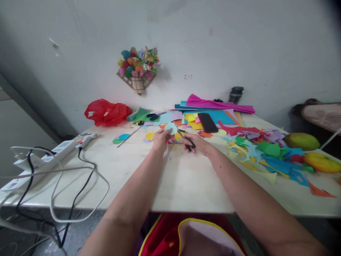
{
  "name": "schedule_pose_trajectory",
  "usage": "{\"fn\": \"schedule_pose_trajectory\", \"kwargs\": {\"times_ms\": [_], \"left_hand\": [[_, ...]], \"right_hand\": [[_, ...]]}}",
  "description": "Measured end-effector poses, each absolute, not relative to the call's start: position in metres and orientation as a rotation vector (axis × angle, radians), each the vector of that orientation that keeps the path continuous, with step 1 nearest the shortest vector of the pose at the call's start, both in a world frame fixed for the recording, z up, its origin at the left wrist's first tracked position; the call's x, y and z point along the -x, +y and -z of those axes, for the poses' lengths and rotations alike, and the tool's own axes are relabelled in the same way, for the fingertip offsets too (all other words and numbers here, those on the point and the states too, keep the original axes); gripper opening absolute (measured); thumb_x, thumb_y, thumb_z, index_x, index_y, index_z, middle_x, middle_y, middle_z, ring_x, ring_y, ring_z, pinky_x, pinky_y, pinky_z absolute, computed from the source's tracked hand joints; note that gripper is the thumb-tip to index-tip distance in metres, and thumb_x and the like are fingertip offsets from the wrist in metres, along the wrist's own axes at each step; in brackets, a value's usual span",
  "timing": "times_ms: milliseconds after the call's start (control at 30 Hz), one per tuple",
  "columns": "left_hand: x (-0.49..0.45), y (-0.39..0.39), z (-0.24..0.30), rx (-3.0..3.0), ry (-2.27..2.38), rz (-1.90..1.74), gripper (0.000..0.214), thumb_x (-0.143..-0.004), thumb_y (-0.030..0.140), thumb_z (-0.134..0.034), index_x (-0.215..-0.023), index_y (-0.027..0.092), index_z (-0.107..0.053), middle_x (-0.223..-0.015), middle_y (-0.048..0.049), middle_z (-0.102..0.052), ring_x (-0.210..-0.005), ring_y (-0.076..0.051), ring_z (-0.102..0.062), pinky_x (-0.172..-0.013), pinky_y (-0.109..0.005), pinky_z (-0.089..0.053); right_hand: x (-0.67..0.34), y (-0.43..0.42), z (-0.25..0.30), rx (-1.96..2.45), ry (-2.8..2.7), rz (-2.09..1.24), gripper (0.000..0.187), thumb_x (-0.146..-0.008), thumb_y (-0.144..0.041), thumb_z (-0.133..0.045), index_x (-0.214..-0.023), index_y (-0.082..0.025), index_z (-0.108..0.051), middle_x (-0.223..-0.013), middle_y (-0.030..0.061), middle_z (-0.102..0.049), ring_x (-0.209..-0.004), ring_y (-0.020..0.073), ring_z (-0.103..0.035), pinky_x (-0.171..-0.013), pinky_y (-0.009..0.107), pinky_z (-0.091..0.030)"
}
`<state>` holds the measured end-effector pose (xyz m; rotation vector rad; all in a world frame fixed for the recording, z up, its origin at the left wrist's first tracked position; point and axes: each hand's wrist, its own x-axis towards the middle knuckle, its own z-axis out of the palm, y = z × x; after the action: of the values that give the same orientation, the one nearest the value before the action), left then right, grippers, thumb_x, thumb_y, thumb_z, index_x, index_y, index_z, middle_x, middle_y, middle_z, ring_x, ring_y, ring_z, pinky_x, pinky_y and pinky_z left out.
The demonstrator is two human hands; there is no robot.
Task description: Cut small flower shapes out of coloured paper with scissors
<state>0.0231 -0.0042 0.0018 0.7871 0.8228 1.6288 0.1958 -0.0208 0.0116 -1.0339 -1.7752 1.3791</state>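
My left hand [161, 138] pinches a light blue paper circle [171, 127], held up a little over the table. In my right hand [196, 142] is a pair of scissors [183, 134] with dark handles, its blades pointing up and left toward the circle's right edge. Whether the blades touch the paper I cannot tell. Several coloured paper pieces lie under and around both hands, among them a yellow one [149, 136] left of my left hand. Farther left, a blue circle [124, 137] overlaps a green one [116, 141].
Paper scraps [250, 149] cover the table's right side, beside mangoes [322, 162]. Behind my hands lie a phone [207, 122], coloured sheets [221, 105] and another pair of scissors [156, 116]. A red plastic bag [108, 112] sits back left. Cables and a power strip [61, 149] occupy the left.
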Motion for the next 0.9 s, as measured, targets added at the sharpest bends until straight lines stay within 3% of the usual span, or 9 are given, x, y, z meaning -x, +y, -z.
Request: {"fn": "schedule_pose_trajectory", "kwargs": {"times_ms": [900], "left_hand": [[-0.029, -0.0069, -0.0032, -0.758, 0.846, -1.621, 0.033, -0.054, 0.02, -0.082, -0.06, 0.015, -0.05, -0.055, 0.0018, -0.057, -0.056, -0.01, -0.06, -0.064, -0.026, -0.054]], "right_hand": [[-0.1942, -0.0157, -0.0028, 1.057, -1.762, -1.352, 0.031, -0.082, -0.047, -0.064, -0.078, -0.017, -0.057, -0.054, -0.0033, -0.057, -0.038, 0.0056, -0.05, -0.028, 0.014, -0.027]]}}
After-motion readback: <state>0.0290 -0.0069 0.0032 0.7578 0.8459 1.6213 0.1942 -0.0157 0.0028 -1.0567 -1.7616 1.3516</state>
